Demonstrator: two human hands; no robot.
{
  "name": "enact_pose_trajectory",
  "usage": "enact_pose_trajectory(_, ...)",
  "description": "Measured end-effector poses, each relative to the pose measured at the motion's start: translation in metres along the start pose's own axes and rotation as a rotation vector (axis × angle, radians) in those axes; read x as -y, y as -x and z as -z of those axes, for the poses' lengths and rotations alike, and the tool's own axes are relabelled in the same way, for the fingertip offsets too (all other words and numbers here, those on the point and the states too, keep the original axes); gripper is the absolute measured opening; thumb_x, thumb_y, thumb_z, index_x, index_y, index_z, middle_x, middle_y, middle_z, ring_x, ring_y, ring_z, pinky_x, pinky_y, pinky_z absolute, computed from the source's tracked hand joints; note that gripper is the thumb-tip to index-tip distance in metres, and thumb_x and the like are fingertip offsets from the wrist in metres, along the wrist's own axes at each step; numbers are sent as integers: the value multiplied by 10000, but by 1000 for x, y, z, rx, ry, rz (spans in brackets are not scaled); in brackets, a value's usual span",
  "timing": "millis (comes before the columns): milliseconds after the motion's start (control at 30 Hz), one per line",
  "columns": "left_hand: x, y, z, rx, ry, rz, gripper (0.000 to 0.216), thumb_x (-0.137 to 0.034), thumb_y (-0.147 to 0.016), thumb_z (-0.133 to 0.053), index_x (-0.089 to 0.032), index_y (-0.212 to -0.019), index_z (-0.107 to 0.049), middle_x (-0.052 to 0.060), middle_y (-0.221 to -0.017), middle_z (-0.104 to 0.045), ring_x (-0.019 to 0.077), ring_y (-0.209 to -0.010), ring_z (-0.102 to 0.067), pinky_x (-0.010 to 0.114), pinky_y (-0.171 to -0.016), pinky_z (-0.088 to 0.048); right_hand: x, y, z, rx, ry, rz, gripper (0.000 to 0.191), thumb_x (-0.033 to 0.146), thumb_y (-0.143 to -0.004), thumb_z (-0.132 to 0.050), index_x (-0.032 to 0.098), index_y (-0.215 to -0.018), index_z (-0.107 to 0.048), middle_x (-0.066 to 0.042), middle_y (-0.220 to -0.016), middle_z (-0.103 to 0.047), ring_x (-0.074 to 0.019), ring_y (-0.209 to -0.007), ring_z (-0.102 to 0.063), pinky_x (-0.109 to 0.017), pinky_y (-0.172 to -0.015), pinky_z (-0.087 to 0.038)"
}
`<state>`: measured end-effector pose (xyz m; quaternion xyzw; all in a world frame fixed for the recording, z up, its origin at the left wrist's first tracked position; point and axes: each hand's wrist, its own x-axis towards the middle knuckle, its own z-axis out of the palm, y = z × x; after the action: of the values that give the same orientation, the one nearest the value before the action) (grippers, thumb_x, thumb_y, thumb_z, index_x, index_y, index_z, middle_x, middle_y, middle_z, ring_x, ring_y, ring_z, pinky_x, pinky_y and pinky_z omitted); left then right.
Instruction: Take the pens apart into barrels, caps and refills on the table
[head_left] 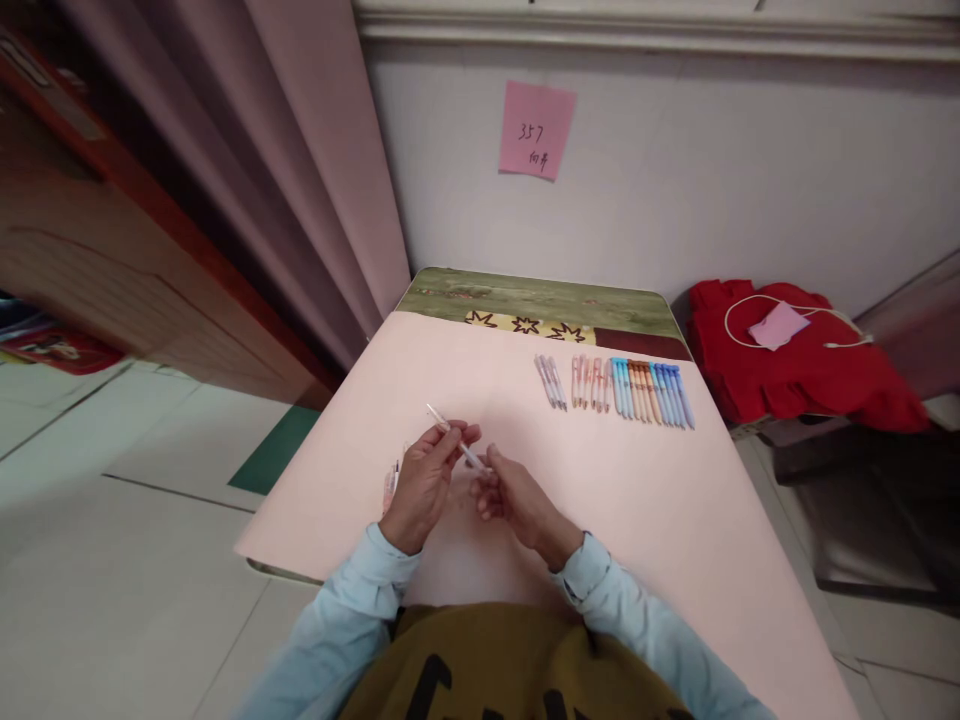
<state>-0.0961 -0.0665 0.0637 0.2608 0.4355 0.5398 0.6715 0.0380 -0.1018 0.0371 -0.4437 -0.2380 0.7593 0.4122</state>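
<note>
My left hand (426,478) and my right hand (508,495) are both closed on one thin, pale pen (455,440), which they hold just above the pink table (637,500). The pen slants from the upper left down to the right, and its far end sticks out past my left fingers. Under my left hand, near the table's left edge, lies a small pink pen part (391,485), partly hidden. Farther back a row of several pens (616,387) lies side by side, white and pink on the left, orange and blue on the right.
A pink sticky note (535,129) hangs on the wall. A red cloth (795,370) with a white cable and a pink slip lies to the right of the table. Curtains and a wooden cabinet (112,240) stand at the left.
</note>
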Motion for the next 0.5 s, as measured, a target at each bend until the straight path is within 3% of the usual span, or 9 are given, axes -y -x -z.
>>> enact_pose_trajectory(67,0,0,1,5,1,6,263,-306,-749,-785,-146,-934,-689,69,-964,-720,192,-1011,-668,343,-967,-470,-1,-1,-1,11,2,-12,573,709,-791,-593,139,-820,-636,20,-582,-548,-78,-452,-451,-223,-452,-335)
enact_pose_trajectory(167,-1,-1,1,-6,9,-15,270,-304,-751,-786,-140,-943,-691,79,-979,-725,191,-1010,-674,350,-1000,-456,-2,-1,-1,-11,-28,106,450,517,-648,-831,167,-826,-612,32,-664,-580,-84,-554,-524,-212,-522,-395)
enact_pose_trajectory(233,-1,-1,1,-12,13,-23,277,-307,-755,-782,-139,-955,-688,86,-995,-728,193,-1009,-676,355,-1006,-455,-1,0,-1,-11,-67,103,500,445,-589,-883,197,-919,-601,26,-774,-619,-95,-629,-572,-213,-564,-434)
enact_pose_trajectory(367,-3,-1,1,-7,0,1,285,-307,-756,-782,-136,-964,-688,100,-1002,-732,198,-998,-682,353,-981,-471,1,1,-2,48,-38,-25,496,631,-761,-678,148,-862,-641,23,-625,-561,-66,-464,-450,-207,-439,-316)
enact_pose_trajectory(500,-4,0,5,-21,-5,4,310,-310,-742,-792,-131,-974,-691,107,-993,-738,199,-951,-692,368,-954,-491,-1,0,-2,10,26,100,407,515,-681,-796,160,-801,-636,32,-630,-564,-73,-518,-474,-211,-490,-359)
